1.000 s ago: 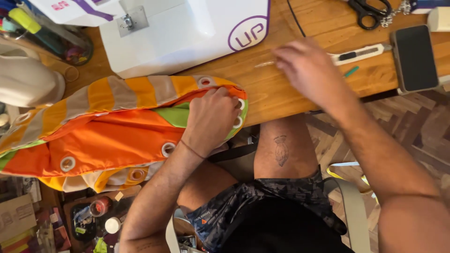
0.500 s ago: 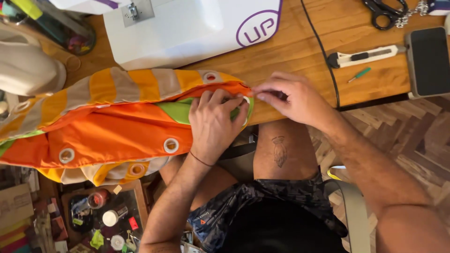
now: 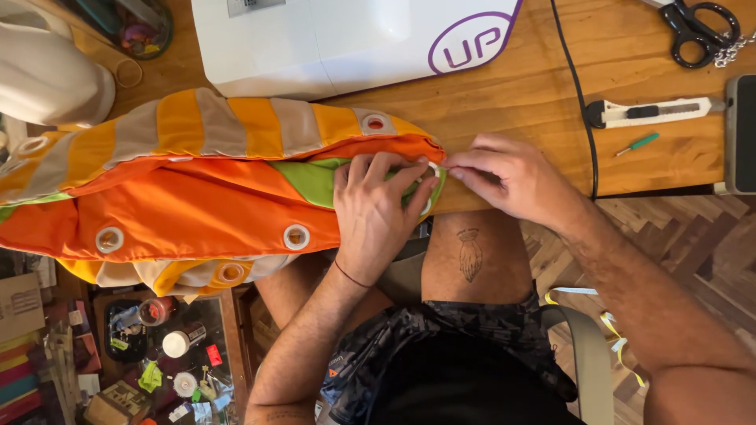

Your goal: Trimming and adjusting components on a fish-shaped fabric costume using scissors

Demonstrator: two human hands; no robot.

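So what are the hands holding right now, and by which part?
Both hold the orange and green fabric at its right end. The left hand presses flat on the green patch; the right hand has a fingertip grip on the edge by a grommet.

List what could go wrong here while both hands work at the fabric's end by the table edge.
The orange fabric hangs over the table edge; its weight may drag it off. The left hand and right hand pinch close together at a grommet, so fingers may get nipped. The black cord lies near the right hand and could snag.
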